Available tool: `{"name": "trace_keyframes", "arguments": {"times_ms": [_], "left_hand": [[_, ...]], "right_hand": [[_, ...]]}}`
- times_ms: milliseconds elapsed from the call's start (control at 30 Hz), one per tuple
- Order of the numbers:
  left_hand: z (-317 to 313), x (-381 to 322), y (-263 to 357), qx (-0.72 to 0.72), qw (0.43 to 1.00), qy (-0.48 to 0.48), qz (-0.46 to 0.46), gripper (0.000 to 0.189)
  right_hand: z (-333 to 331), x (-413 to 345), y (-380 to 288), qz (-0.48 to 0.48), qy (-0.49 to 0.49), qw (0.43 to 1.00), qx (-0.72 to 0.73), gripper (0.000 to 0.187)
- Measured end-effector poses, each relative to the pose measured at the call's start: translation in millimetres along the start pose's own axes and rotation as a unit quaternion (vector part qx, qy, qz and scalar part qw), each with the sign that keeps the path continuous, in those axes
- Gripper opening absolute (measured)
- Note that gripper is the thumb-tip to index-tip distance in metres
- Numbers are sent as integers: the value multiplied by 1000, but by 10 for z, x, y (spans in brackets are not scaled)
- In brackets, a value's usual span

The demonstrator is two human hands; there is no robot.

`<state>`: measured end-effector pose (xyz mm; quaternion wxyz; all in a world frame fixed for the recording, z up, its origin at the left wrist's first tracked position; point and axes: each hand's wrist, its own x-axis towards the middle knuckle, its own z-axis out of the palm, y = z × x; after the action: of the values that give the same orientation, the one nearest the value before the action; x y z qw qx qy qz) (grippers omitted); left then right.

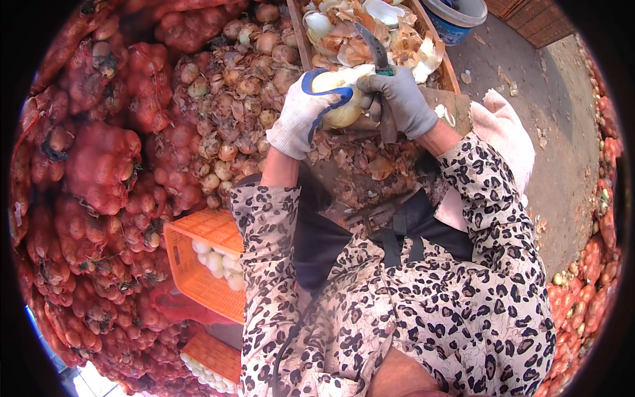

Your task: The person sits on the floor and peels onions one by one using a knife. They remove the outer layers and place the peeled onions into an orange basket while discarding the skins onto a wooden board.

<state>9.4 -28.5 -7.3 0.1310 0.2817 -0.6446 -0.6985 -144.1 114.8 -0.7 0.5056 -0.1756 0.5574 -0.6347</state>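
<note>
My left hand (pixel 302 109), in a white knit glove with a blue-edged coated palm, grips a pale, largely peeled onion (pixel 342 113). My right hand (pixel 397 101), in a grey glove, is closed around the handle of a knife with a curved blade (pixel 373 45). The blade points up and away from me, over a wooden crate (pixel 450 69) of onion skins and scraps. White peel hangs at the onion's top, beside my right fingers. Part of the knife handle is hidden by the right glove.
Loose unpeeled onions (pixel 243 84) lie heaped at the left, with red mesh sacks of onions (pixel 101 166) stacked beyond. An orange plastic crate (pixel 198 283) by my left arm holds peeled onions (pixel 218 263). A blue bucket (pixel 449 27) stands past the wooden crate. Pink cloth (pixel 506 134) lies at my right.
</note>
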Motion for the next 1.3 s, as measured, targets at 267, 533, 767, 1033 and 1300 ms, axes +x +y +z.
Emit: {"name": "trace_keyframes", "arguments": {"times_ms": [267,533,767,1033,1300], "left_hand": [[-25,99,-194,64,995,-18,68,58],[162,129,-118,406,872,-35,271,73],[49,169,-260,457,853,-28,253,82],[-29,95,-505,394,875,-4,282,85],[61,-42,-645,408,877,112,227,104]], "right_hand": [[-115,4,-25,6,-20,999,35,18],[-633,298,-38,-60,34,989,127,23],[-1290,595,57,-132,175,969,-112,35],[-383,138,177,-81,11,966,-246,52],[-140,112,421,-23,-16,967,-255,29]]}}
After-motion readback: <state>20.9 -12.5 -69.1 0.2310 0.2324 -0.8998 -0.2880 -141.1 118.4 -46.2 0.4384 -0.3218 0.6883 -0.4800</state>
